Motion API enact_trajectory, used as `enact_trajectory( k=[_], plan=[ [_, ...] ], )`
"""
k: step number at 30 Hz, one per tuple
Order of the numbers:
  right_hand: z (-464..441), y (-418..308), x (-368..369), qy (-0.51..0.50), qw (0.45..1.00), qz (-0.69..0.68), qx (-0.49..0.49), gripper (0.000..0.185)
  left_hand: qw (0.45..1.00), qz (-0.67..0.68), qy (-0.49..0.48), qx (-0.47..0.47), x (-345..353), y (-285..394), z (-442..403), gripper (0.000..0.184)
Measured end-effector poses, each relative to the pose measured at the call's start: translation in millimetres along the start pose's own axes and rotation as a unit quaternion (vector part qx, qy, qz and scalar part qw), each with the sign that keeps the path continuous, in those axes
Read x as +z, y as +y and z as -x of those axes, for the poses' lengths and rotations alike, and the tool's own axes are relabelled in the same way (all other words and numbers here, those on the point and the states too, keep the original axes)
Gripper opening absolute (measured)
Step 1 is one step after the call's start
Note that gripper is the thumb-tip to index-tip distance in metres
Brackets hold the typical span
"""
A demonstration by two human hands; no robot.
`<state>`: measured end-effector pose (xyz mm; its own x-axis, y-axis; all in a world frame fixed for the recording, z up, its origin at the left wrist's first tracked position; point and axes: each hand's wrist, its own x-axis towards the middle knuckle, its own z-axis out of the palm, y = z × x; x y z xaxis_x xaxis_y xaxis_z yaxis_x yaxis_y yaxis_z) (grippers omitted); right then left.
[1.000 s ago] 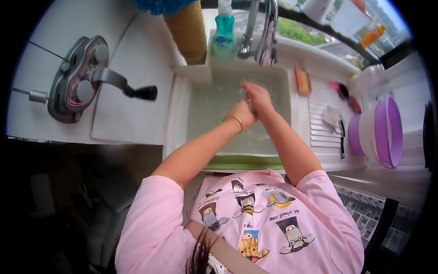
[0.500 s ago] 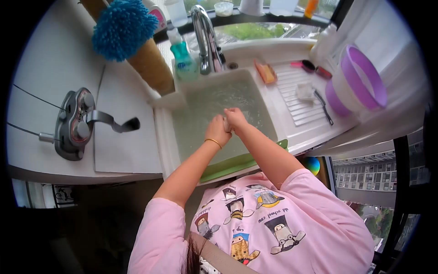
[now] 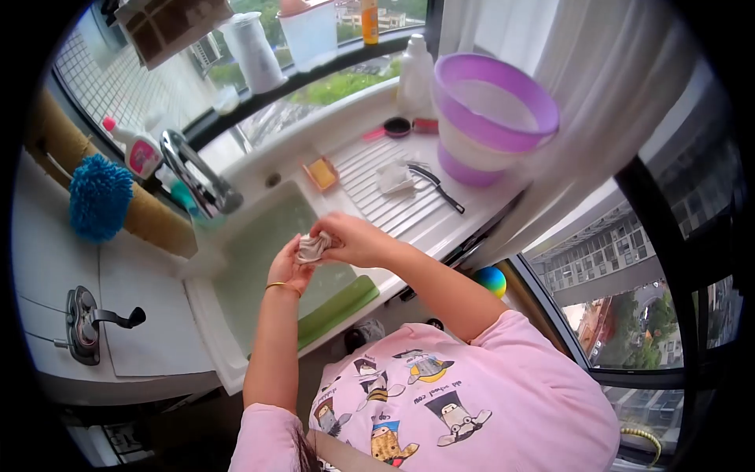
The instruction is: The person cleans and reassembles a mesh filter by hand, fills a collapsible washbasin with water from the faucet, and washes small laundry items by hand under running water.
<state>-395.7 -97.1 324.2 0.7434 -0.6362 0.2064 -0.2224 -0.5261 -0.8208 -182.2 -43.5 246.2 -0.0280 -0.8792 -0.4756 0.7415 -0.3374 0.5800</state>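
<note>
A crumpled whitish cloth (image 3: 314, 247) is bunched between my two hands above the water-filled sink (image 3: 206, 303). My left hand (image 3: 291, 266), with a gold bangle at the wrist, holds the cloth from the left side. From the right, the fingers of my right hand (image 3: 346, 238) are closed on the same cloth. Below my hands, a green board or strip (image 3: 338, 311) lies along the sink's near edge. Just beyond my right hand, an orange dish with a yellow bar (image 3: 321, 172) sits on the sink's rim.
A chrome faucet (image 3: 195, 177) rises at the sink's far left. On the ribbed drainboard (image 3: 393, 208) lie a black-handled brush (image 3: 436, 187) and a white item. A purple and white bucket (image 3: 491, 118) stands at the right, near a white bottle (image 3: 415, 77).
My hands have lifted from over the water toward the drainboard side, and the bunched cloth is now plainly visible. The view has swung to the right.
</note>
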Motion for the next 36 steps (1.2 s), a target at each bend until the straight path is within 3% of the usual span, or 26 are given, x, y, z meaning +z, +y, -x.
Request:
enact_trajectory(
  k=[1, 3, 4, 5, 6, 8, 9, 10, 11, 12, 15, 17, 20, 22, 24, 29, 34, 36],
  plan=[
    [11.1, -8.4, -32.7, 0.062, 0.997, 0.024, -0.049, 0.037, 0.998, 0.035, 0.033, 0.041, 45.6, -8.3, -3.3, 0.027],
    [30.6, -30.8, -111.8, 0.166, 0.975, 0.102, -0.109, 0.029, 0.993, 0.056, -0.044, 0.089, 100.2, -17.4, -41.1, 0.023],
    [34.8, -30.0, -146.6, 0.252, 0.947, 0.142, -0.14, 0.029, 0.983, 0.057, -0.131, 0.115, 132.3, -15.3, -60.2, 0.022],
    [44.2, -41.1, -182.0, 0.312, 0.927, 0.163, -0.132, 0.03, 0.986, 0.015, -0.087, 0.14, 189.7, -15.2, -53.4, 0.02],
    [47.2, -35.2, -220.4, 0.375, 0.881, 0.235, -0.17, 0.034, 0.981, -0.01, -0.141, 0.134, 228.5, -12.4, -67.3, 0.019],
    [52.6, -18.0, -283.9, 0.465, 0.784, 0.362, -0.196, 0.026, 0.967, -0.097, -0.154, 0.179, 318.0, -21.7, -68.0, 0.019],
    [62.3, -18.3, -309.8, 0.463, 0.788, 0.359, -0.192, 0.026, 0.965, -0.123, -0.162, 0.166, 348.3, -27.7, -78.8, 0.021],
    [73.8, -20.2, -333.1, 0.378, 0.843, 0.372, -0.095, 0.03, 0.959, -0.159, -0.16, 0.173, 375.9, -36.0, -83.0, 0.026],
    [83.4, -16.2, -351.0, 0.287, 0.88, 0.377, 0.002, 0.039, 0.965, -0.189, -0.075, 0.163, 397.1, -43.3, -94.6, 0.034],
    [90.4, -0.3, -364.7, 0.288, 0.882, 0.374, 0.002, 0.039, 0.965, -0.191, -0.072, 0.162, 408.3, -48.6, -101.1, 0.034],
    [116.9, 43.4, -381.0, 0.254, 0.904, 0.343, 0.023, 0.029, 0.94, -0.305, 0.053, 0.142, 431.2, -60.5, -116.4, 0.053],
    [135.2, 52.3, -378.6, 0.134, 0.905, 0.37, 0.164, 0.041, 0.942, -0.302, 0.103, 0.105, 436.6, -66.2, -124.1, 0.056],
    [145.7, 68.5, -373.5, 0.051, 0.907, 0.378, 0.179, 0.042, 0.943, -0.292, 0.151, 0.059, 433.7, -73.5, -129.7, 0.057],
    [154.1, 76.2, -371.2, 0.052, 0.91, 0.375, 0.171, 0.036, 0.934, -0.341, 0.108, 0.021, 427.7, -77.8, -134.5, 0.051],
    [160.7, 88.8, -366.6, 0.094, 0.898, 0.422, 0.077, 0.029, 0.937, -0.326, 0.124, 0.02, 426.4, -87.6, -139.4, 0.046],
    [200.7, 80.0, -364.5, 0.12, 0.892, 0.426, 0.091, 0.022, 0.96, -0.246, 0.092, 0.093, 431.4, -118.2, -124.1, 0.027],
    [271.4, 30.3, -343.8, 0.082, 0.904, 0.411, 0.08, 0.023, 0.952, -0.283, 0.025, 0.11, 425.8, -131.0, -49.9, 0.025],
    [296.4, 9.3, -333.2, 0.072, 0.925, 0.354, 0.114, 0.035, 0.946, -0.3, -0.004, 0.12, 416.1, -133.7, -7.8, 0.031]
  ],
)
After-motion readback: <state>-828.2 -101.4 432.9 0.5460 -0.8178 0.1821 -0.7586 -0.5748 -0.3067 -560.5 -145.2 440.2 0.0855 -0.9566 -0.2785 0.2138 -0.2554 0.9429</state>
